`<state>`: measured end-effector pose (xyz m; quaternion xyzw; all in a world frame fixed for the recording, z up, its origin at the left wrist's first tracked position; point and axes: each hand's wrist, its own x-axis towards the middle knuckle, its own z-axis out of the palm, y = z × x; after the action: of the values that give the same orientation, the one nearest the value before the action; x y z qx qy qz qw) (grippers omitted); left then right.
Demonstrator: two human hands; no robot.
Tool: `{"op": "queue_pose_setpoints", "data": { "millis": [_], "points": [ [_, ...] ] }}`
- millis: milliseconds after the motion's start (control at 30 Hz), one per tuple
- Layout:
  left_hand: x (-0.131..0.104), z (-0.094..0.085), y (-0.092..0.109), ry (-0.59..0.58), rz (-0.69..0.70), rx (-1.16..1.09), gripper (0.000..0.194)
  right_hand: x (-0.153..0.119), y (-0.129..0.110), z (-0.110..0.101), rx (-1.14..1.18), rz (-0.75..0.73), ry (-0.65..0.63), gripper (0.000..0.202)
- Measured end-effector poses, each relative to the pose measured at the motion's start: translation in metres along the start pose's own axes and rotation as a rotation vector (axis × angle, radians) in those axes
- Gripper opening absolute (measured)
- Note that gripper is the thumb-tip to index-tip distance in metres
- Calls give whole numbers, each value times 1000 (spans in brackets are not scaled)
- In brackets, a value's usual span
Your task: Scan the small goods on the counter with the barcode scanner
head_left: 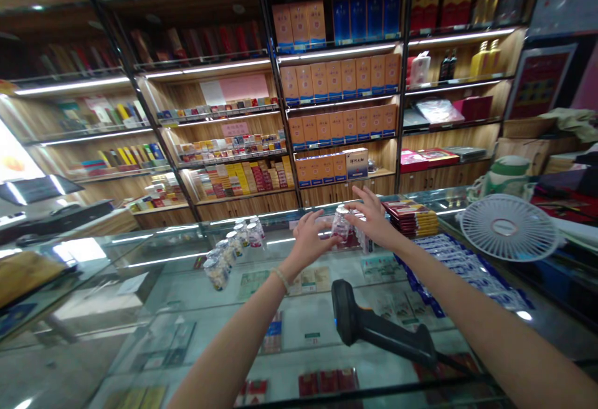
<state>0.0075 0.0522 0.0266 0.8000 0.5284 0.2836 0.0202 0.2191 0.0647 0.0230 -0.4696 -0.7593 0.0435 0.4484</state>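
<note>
Both hands reach over the glass counter [289,303]. My left hand [312,239] has its fingers spread, with the thumb beside a small clear jar [341,225] with a white lid. On the other side of that jar, my right hand [370,217] has its fingers apart near the lid; its palm partly hides more jars [367,242]. Whether either hand presses on a jar is hard to see. To the left stand several similar white-lidded jars [217,269] in a slanting row. A black barcode scanner [383,328] lies nearer to me.
Stacked red and yellow packs [411,217] and blue packets [462,266] lie right of my right hand. Beyond them are a white fan [509,227] and a green and white jug [509,175]. Lit shelves [346,194] of boxes stand behind the counter.
</note>
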Motion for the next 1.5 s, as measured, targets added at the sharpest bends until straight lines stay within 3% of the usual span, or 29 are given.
{"op": "queue_pose_setpoints", "data": {
  "millis": [133,367,500,667,900,1133,1267,1400,1500],
  "points": [
    [1,-4,0,2,20,15,22,-1,0,1,-22,7,4,36],
    [7,-32,4,-20,37,44,22,-1,3,3,-42,32,69,34],
    [3,-39,7,-11,17,47,23,-2,2,3,-40,34,89,36],
    [-11,-33,5,-20,27,59,22,-8,-1,0,-97,-46,41,46],
    [-24,-20,-4,-51,-27,1,23,-11,0,1,-139,-106,-43,40],
    [-29,-8,-16,9,-59,-30,48,-10,-2,5,-102,-70,-46,44],
    [-35,-9,-12,27,-54,17,38,-11,-3,8,-121,-46,-26,44],
    [-40,-9,-5,44,-47,45,54,-13,-3,13,-157,-15,-1,45],
    [-42,-6,-3,88,-11,66,55,-15,-4,17,-170,0,24,47]
  ]
}}
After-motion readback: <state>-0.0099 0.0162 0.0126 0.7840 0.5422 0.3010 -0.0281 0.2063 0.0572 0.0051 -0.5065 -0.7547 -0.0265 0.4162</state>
